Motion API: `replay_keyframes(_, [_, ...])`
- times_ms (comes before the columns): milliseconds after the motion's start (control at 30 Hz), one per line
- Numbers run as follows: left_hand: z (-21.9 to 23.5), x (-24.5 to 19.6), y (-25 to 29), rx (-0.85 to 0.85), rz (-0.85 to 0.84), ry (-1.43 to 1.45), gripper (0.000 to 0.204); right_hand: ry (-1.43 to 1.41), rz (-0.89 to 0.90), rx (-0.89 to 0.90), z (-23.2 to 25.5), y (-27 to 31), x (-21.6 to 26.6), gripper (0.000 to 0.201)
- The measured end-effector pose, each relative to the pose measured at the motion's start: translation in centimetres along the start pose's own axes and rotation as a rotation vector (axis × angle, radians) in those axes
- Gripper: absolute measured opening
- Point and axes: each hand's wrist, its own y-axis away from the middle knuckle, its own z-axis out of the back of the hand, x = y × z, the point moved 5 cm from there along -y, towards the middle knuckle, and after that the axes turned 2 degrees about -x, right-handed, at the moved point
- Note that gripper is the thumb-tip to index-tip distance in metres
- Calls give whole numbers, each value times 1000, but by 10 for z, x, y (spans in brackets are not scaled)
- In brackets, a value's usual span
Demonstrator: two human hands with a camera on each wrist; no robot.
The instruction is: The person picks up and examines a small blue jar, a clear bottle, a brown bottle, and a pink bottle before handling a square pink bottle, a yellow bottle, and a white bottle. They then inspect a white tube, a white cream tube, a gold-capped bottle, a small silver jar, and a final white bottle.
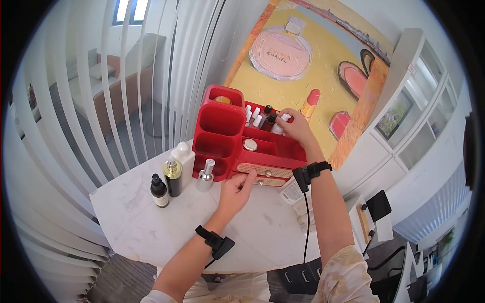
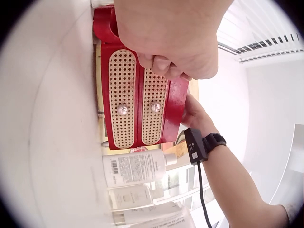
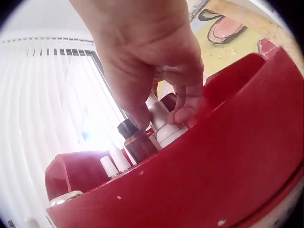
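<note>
At the back compartment of the red organizer (image 1: 273, 162), my right hand (image 1: 301, 130) pinches a white bottle (image 1: 278, 128) between thumb and fingers. The right wrist view shows the right hand (image 3: 152, 61) around this white bottle (image 3: 170, 134), beside a dark-capped brown bottle (image 3: 140, 146). Small white-capped bottles (image 1: 256, 121) stand to its left. My left hand (image 1: 236, 196) is in front of the two woven drawer fronts, fingers loosely curled and holding nothing. In the left wrist view the left hand (image 2: 171, 38) partly covers the drawer fronts (image 2: 122, 85); whether it touches them, I cannot tell.
Left of the organizer, a silver-capped bottle (image 1: 205, 177), a gold-collared pump bottle (image 1: 173, 178), a white bottle (image 1: 186, 160) and a black dropper bottle (image 1: 159, 192) stand on the marble table (image 1: 136, 227). White tubes and bottles (image 2: 135, 168) are at its right. A painting (image 1: 283, 50) is behind.
</note>
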Motion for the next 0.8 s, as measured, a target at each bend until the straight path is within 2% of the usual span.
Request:
replay_keyframes(100, [0, -1, 0, 1, -17, -5, 45, 82, 4, 51, 3, -2, 4, 23])
replay_keyframes(200, [0, -2, 1, 10, -23, -23, 48, 81, 30, 49, 5, 5, 15, 25])
replay_keyframes(300, [2, -4, 1, 11, -14, -38, 50, 128, -16, 32, 13, 14, 28, 29])
replay_keyframes(400, [3, -2, 1, -8, 5, -18, 46, 339, 331, -166, 31, 6, 32, 32])
replay_keyframes(500, [2, -5, 2, -13, 21, -3, 46, 306, 280, -250, 53, 23, 70, 32])
replay_keyframes(600, [2, -4, 1, -11, 13, 1, 44, 162, 301, -257, 73, 35, 89, 29])
replay_keyframes(733, [3, -7, 3, 12, 22, 104, 28, 67, 247, -174, 76, 97, 125, 24])
replay_keyframes(800, [0, -1, 2, 60, -52, 199, 23, 9, 192, -92, 65, 131, 126, 21])
